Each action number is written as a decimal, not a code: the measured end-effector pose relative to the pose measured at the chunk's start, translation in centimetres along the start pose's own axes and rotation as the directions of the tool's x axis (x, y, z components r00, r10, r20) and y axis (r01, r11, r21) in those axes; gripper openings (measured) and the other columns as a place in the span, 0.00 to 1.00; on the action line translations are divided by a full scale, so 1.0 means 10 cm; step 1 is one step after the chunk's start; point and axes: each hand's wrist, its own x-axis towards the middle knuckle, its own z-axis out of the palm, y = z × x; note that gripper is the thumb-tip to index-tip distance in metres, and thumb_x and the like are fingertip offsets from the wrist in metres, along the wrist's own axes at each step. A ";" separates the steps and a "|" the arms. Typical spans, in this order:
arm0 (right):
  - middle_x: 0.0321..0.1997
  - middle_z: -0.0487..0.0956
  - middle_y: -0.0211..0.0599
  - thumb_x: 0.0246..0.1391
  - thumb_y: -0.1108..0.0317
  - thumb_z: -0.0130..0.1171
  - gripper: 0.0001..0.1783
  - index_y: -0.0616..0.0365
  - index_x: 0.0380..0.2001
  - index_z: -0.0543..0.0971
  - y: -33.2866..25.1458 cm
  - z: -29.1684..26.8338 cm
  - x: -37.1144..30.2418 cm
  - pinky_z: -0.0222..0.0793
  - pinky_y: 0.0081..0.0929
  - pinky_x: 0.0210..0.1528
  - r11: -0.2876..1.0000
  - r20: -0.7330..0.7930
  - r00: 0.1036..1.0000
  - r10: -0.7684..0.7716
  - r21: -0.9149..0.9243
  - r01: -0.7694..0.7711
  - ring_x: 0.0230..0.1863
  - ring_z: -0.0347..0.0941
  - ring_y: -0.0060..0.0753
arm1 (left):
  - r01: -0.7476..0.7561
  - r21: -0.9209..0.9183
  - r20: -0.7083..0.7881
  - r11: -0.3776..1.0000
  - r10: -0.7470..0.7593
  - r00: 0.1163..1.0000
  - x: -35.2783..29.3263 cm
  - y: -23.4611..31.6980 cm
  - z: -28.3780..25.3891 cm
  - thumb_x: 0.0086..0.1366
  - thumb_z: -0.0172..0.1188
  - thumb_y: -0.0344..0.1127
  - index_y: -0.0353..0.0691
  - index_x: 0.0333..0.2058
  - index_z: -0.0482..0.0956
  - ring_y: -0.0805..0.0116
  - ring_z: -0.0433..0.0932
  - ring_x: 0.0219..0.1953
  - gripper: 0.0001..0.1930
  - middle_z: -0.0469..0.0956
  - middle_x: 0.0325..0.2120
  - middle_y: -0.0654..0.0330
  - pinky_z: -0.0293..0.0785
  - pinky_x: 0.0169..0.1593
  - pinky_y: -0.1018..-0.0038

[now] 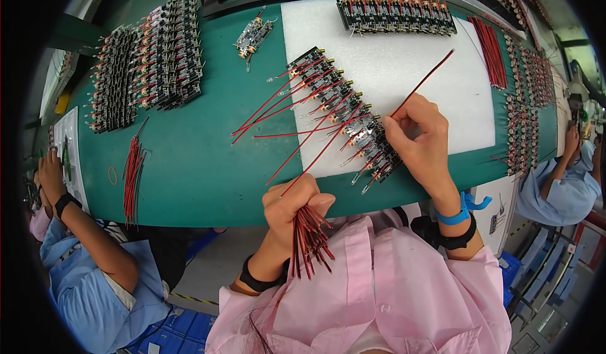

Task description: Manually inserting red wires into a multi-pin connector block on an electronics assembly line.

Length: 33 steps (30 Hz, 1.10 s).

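Observation:
My left hand (287,207) is closed around a bundle of red and black wires (310,243), near the table's front edge. Between the thumb and fingers of my right hand (421,133), a single red-black wire (434,70) is pinched, its far end pointing up and to the right. That hand is at the right side of a panel of small black circuit boards (332,95), which lies slanted across a white foam sheet (464,117). Several red wires trail from the panel to the left, and small clear LEDs stick out along its edge. The wire's near end is hidden by my fingers.
Stacks of circuit boards (167,54) stand at the far left. Another board panel (398,10) lies at the back. Loose red wires rest at left (131,180) and right (489,51), near a rubber band (112,175). Co-workers' arms show at both sides (95,234).

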 end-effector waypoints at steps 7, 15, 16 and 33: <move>0.14 0.65 0.31 0.31 0.77 0.54 0.07 0.59 0.12 0.66 -0.04 -0.04 0.04 0.53 0.22 0.27 0.998 0.055 0.997 -0.056 -0.025 0.057 0.17 0.60 0.27 | -0.046 0.000 0.014 0.999 0.046 0.999 0.01 -0.01 -0.01 0.57 0.48 0.47 0.34 0.13 0.57 0.74 0.56 0.12 0.23 0.58 0.10 0.63 0.50 0.16 0.78; 0.15 0.66 0.32 0.32 0.77 0.54 0.07 0.60 0.13 0.66 -0.04 -0.05 0.04 0.53 0.22 0.27 1.000 0.100 0.995 -0.009 -0.001 0.009 0.17 0.60 0.27 | -0.086 -0.009 -0.006 0.996 0.086 0.996 0.00 -0.06 0.00 0.57 0.48 0.47 0.35 0.12 0.57 0.74 0.56 0.10 0.23 0.58 0.09 0.63 0.49 0.15 0.78; 0.15 0.66 0.32 0.32 0.77 0.54 0.07 0.60 0.13 0.66 -0.04 -0.05 0.04 0.53 0.22 0.27 1.000 0.099 0.995 0.010 -0.001 -0.010 0.17 0.60 0.27 | -0.085 -0.010 -0.006 0.996 0.085 0.996 0.01 -0.06 0.00 0.57 0.48 0.47 0.35 0.12 0.57 0.74 0.56 0.10 0.23 0.58 0.09 0.63 0.49 0.15 0.78; 0.14 0.64 0.28 0.34 0.77 0.53 0.06 0.62 0.14 0.66 -0.06 -0.08 0.07 0.53 0.18 0.24 0.999 0.160 0.986 0.044 -0.026 -0.041 0.19 0.56 0.20 | -0.089 0.007 -0.005 0.996 0.089 0.996 0.03 -0.07 0.00 0.53 0.52 0.38 0.34 0.13 0.57 0.73 0.53 0.11 0.18 0.56 0.09 0.62 0.48 0.15 0.78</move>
